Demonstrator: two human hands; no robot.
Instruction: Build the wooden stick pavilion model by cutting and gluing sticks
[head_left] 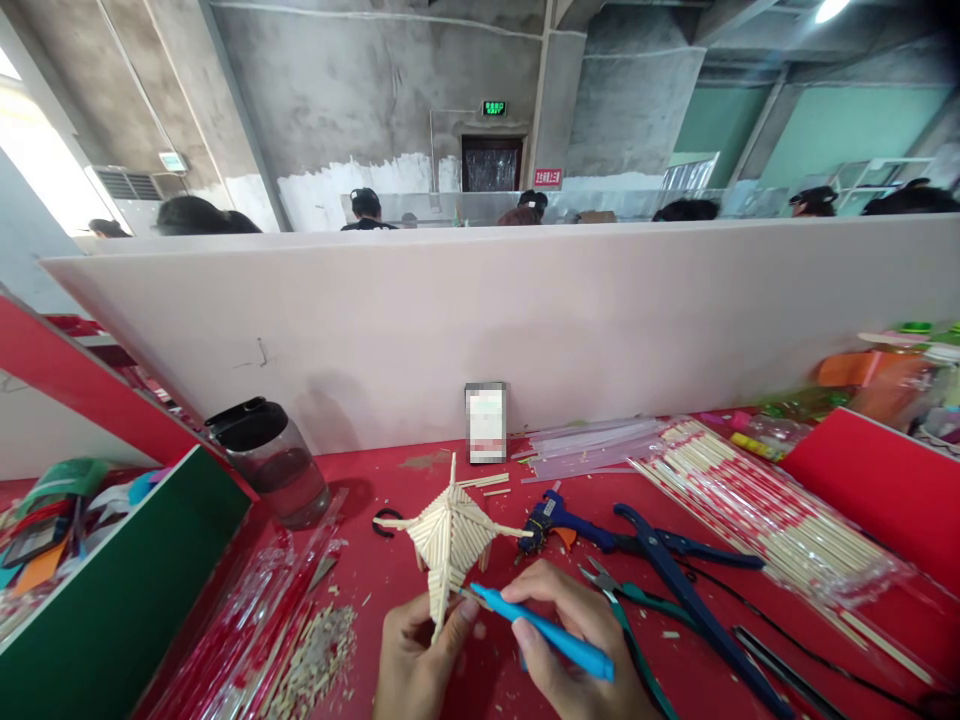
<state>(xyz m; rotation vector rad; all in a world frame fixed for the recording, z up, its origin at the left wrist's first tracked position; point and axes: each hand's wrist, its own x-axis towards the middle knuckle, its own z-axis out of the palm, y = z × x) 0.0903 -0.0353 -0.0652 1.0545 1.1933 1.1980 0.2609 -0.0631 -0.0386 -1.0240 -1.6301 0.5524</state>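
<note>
Star of sticks (448,535), one, left hand (412,650) pinching its near arm, right hand (589,612) pinching one blue tool (556,638)

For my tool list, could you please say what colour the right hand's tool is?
The tool is bright blue, in the head view.

Stick model (451,530) cream, striped; slim tool (559,638) bright blue; tabletop (373,585) red; partition (390,320) off-white.
</note>
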